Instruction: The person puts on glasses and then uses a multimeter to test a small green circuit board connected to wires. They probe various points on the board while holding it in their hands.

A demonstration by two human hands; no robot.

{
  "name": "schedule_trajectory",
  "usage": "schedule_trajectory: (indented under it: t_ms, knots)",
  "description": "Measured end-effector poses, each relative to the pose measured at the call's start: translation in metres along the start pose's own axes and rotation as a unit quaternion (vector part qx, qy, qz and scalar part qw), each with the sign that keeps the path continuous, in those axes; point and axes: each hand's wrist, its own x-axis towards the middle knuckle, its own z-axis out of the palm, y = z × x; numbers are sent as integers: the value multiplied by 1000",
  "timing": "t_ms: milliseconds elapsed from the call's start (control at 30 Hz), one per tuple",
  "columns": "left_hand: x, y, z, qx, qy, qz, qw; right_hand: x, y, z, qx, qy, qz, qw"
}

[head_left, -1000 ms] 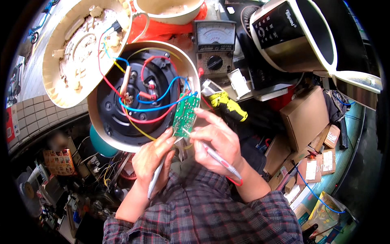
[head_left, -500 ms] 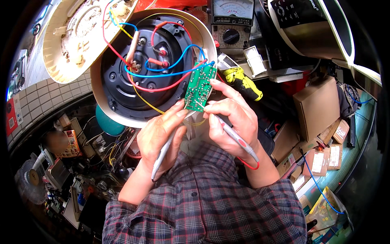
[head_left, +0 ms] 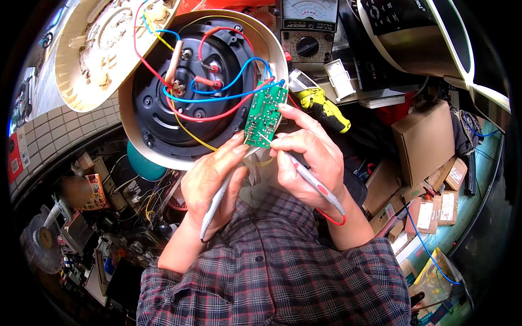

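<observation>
A green circuit board (head_left: 265, 115), solder side up, leans at the right edge of an upturned round appliance base (head_left: 157, 122) with a black underside. My left hand (head_left: 202, 182) is closed around a grey test probe (head_left: 214, 209), its tip at the board's lower left corner. In my right hand (head_left: 315, 157) is another grey test probe (head_left: 319, 189) with a red mark and a red lead; its tip meets the board's lower part. One right finger rests at the board's right edge. Blue wires (head_left: 223, 99) and red wires (head_left: 228, 115) run from the board to the base.
Beyond the board stands an analog multimeter (head_left: 308, 41), with a yellow-and-black tool (head_left: 321, 106) nearer. A cream plastic cover (head_left: 68, 70) lies at far left. Cardboard boxes (head_left: 424, 141) are piled at right, and a white-and-black appliance shell (head_left: 418, 43) sits at far right.
The whole view has shifted slightly, so things sit a little further left. Both hands keep their grips, with the probes still at the board's lower end.
</observation>
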Motion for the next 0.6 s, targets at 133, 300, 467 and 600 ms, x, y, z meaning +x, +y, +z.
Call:
schedule_trajectory:
  t_ms: [133,300,467,600]
  knots:
    - [-3,-1,0,-2,5,-1,1000,0,-2,0,1,-4,0,1000]
    - [-1,-1,1,-1,3,3,1000,-1,0,-1,0,-3,0,1000]
    - [-2,-1,1,-10,8,-4,1000,0,-1,-1,1,-4,-1,1000]
    - [-2,-2,1,-13,8,-7,1000,-1,0,1,0,-1,-4,1000]
